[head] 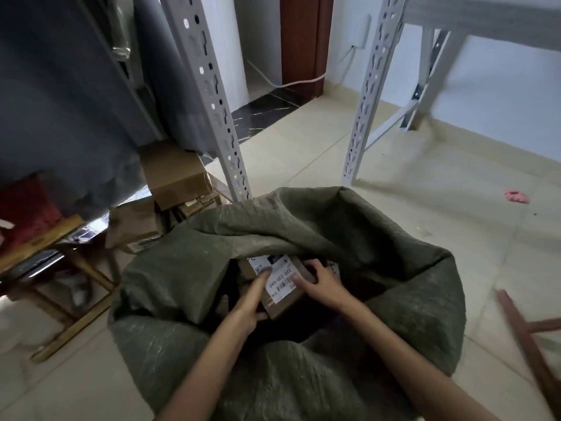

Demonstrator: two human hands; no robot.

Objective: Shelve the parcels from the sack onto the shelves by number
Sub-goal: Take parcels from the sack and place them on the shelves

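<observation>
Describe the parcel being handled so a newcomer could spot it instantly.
Find the big olive-green sack on the tiled floor, its mouth open. Inside the mouth, both hands, left hand and right hand, grip a small brown cardboard parcel. Its upward-facing white shipping label sets it apart from the cardboard boxes stacked outside, left of the sack.

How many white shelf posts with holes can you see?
2: one white post left of the sack, another white post to its right. More may be hidden.
</observation>
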